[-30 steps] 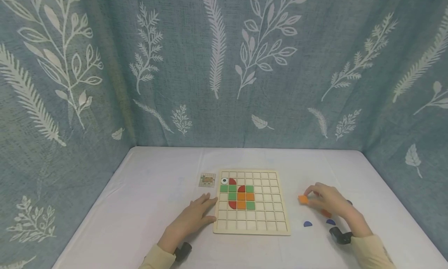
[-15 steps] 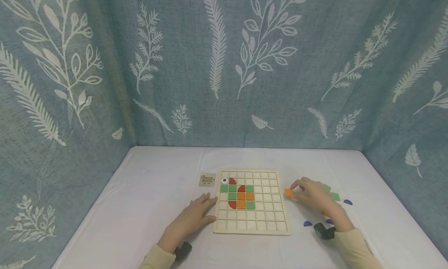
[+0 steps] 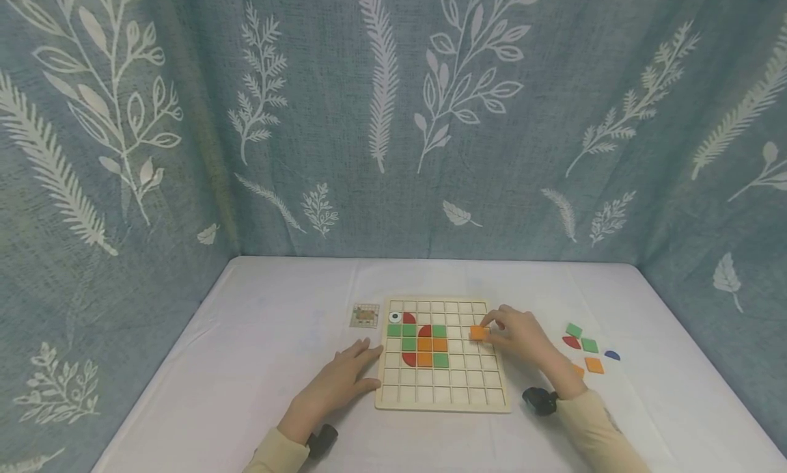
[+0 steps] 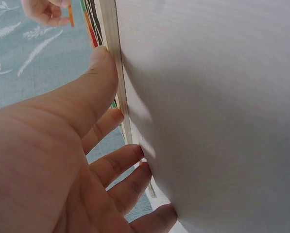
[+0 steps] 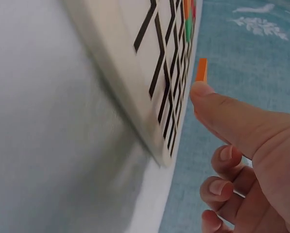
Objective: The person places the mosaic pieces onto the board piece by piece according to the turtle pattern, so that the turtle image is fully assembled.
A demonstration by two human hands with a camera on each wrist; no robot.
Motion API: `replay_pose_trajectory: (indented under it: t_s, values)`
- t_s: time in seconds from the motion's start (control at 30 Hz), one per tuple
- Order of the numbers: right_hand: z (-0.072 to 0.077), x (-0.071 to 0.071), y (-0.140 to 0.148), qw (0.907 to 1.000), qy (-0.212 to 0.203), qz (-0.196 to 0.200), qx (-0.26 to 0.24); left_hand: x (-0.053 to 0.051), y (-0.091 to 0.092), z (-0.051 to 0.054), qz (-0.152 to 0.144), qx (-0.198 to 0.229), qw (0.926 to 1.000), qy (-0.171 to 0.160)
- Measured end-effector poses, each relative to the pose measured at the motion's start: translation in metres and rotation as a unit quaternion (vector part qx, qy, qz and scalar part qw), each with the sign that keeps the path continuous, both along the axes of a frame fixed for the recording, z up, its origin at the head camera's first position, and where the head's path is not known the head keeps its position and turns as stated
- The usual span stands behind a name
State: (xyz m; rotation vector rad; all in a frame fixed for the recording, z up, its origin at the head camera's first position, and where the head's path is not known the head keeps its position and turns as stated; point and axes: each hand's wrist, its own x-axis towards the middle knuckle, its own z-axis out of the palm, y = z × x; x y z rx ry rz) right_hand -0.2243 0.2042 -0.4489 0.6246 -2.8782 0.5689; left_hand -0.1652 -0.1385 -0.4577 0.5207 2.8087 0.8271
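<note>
Hanging beyond the right grip (image 3: 519,334) and the left grip (image 3: 344,374), a blue-green curtain (image 3: 295,83) with white leaf prints backs a table (image 3: 283,309) covered in white. Reaching from the left grip's thumb to beneath the right grip's fingertips lies a pale gridded board (image 3: 458,395). The left grip grasps nothing, its fingers spread and thumb resting at the board's edge; light, steady pressure there should stop the board from sliding. Just beyond its fingertips lies a picture card (image 3: 365,316), showing what seems to be an animal on a grid; its detail is too fine to tell, and no lettering or brand is readable on it or the board. The right grip pinches an orange square (image 3: 477,333) between thumb and fingers, above the board's right-hand columns and apart from its surface. Placing it well probably means lowering it level, corners lined up with the grid, after checking the cell against the card. Left of that grip, green squares (image 3: 408,344), red quarter-rounds (image 3: 409,359) and a round eye piece (image 3: 395,317) fill some cells. Right of it lie loose pieces (image 3: 589,345), among them a blue half-round (image 3: 612,355).
</note>
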Motion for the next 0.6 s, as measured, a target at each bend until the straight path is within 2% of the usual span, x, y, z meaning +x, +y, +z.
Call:
replay_pose_trajectory:
  t_s: [0.3,0.6]
  values:
    - [-0.004,-0.006,-0.02,0.9998,-0.012,0.014,0.001,-0.002,0.0,-0.001,-0.001,0.0,1.0,0.001]
    - [-0.004,-0.009,-0.028,0.9998,-0.018,0.006,0.0,-0.001,0.001,-0.001,0.001,0.001,1.0,-0.001]
